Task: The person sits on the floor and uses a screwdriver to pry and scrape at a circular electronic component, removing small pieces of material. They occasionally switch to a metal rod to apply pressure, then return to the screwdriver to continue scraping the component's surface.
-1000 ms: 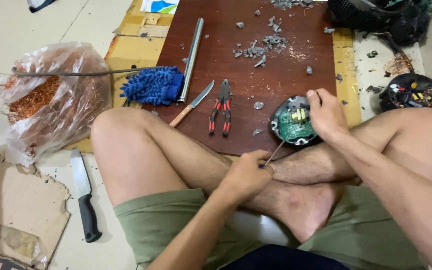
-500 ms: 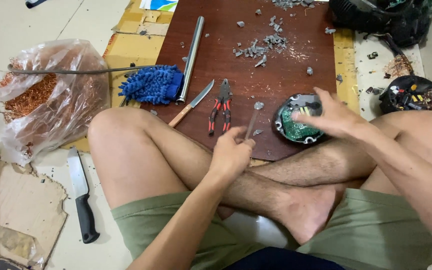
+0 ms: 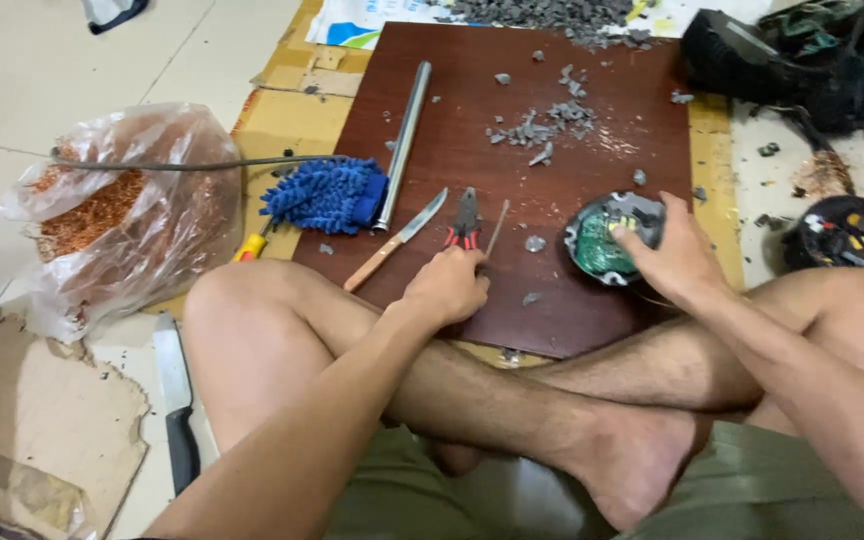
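Observation:
I sit cross-legged at a dark red-brown board (image 3: 592,310). My right hand (image 3: 677,260) grips the right edge of a round black device (image 3: 602,240) with a green circuit board inside, holding it on the board. My left hand (image 3: 447,288) is curled around the lower end of a thin metal tool (image 3: 497,228), which lies almost flat on the board. Right beside it are red-handled pliers (image 3: 465,225); my fingers cover the ends of their handles. A wooden-handled knife (image 3: 397,240) lies just left of the pliers.
On the board are a metal tube (image 3: 402,145), a blue fluffy mitt (image 3: 327,195) and several grey fragments (image 3: 542,125). A plastic bag of copper wire (image 3: 122,215) sits left. A black-handled knife (image 3: 177,400) lies on the floor. A black dish of parts (image 3: 847,235) is right.
My left hand has carried the thin tool away from the round device, leftward to the pliers, and lowered it onto the board. My right hand stays on the device.

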